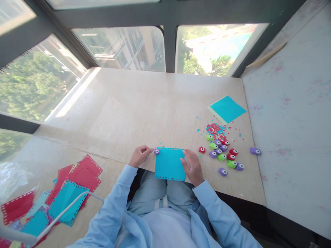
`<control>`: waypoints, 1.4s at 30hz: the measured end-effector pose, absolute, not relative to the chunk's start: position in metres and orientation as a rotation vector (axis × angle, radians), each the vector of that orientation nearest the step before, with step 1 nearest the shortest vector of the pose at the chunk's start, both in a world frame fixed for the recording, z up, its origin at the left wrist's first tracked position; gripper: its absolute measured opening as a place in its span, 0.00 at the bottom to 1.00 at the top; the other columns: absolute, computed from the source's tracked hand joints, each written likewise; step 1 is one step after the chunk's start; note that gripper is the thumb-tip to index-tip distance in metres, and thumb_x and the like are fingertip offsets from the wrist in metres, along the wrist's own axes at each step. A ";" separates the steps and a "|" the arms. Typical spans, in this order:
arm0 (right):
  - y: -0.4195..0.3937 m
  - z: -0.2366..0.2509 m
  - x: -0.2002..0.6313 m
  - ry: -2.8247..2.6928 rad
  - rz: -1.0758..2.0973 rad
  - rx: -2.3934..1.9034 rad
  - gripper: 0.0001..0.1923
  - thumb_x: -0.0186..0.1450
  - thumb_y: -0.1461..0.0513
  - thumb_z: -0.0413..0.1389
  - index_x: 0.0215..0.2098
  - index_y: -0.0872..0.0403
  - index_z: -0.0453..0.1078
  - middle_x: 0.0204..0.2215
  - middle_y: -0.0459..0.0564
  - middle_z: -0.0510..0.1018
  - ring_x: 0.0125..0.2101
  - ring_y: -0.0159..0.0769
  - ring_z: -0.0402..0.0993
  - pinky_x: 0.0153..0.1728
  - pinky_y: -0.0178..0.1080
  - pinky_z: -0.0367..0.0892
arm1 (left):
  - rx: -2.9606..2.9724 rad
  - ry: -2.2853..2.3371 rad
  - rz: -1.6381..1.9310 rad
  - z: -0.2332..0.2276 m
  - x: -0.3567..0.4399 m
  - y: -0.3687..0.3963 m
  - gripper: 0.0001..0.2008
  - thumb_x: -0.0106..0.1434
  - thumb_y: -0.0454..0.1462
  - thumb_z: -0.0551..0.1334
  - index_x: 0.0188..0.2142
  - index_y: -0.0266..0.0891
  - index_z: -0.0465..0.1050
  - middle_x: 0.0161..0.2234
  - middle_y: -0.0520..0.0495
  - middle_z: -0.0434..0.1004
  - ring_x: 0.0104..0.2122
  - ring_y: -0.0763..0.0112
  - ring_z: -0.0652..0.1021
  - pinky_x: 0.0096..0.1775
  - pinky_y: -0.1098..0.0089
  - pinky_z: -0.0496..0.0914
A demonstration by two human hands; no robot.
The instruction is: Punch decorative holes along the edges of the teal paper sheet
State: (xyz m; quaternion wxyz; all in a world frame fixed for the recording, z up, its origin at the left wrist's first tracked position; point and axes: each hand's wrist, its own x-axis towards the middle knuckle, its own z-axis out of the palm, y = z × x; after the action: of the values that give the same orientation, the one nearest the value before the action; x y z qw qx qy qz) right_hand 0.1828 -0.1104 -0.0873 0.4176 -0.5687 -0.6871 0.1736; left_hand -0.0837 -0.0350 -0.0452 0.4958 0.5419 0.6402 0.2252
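A sheet of blue paper [169,165] lies at the front edge of the table and partly overhangs it. Small punched holes run along its top and bottom edges. At its upper left corner sits a small purple paper punch [156,151], gripped at its left side by the fingertips of my left hand [141,156]. My right hand [192,167] holds the sheet by its right edge, fingers at the upper corner and thumb lower down. Just right of that hand is a red punch [202,150]. A few blue paper bits lie beyond the sheet.
Several purple, green and red punches [221,157] cluster at the right, below a pile of red and blue confetti [216,129]. Uncut blue paper [227,109] lies behind. Punched red sheets [86,172] and blue sheets [67,201] are heaped left, under a white curved rod [68,210].
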 end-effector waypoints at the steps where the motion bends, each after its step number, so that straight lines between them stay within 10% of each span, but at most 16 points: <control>1: -0.111 -0.088 0.183 -1.692 0.425 -1.430 0.18 0.69 0.61 0.50 0.56 0.54 0.66 0.50 0.58 0.75 0.53 0.43 0.69 0.54 0.50 0.66 | 1.279 1.530 0.481 -0.045 -0.084 -0.031 0.21 0.54 0.53 0.62 0.20 0.39 0.68 0.12 0.57 0.59 0.14 0.77 0.62 0.18 0.74 0.55; 42: -0.108 -0.096 0.189 -1.479 0.457 -1.411 0.10 0.66 0.60 0.50 0.37 0.53 0.73 0.35 0.52 0.80 0.38 0.40 0.75 0.43 0.44 0.69 | 0.844 1.540 0.265 -0.046 -0.072 -0.017 0.19 0.40 0.46 0.74 0.23 0.37 0.71 0.20 0.50 0.75 0.22 0.71 0.78 0.27 0.72 0.73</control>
State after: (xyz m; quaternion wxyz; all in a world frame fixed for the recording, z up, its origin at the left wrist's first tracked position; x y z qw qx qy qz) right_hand 0.1887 -0.1082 -0.0964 0.5000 -0.5835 -0.6115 0.1888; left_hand -0.0716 -0.0167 -0.0465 0.6308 0.3687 0.6728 0.1159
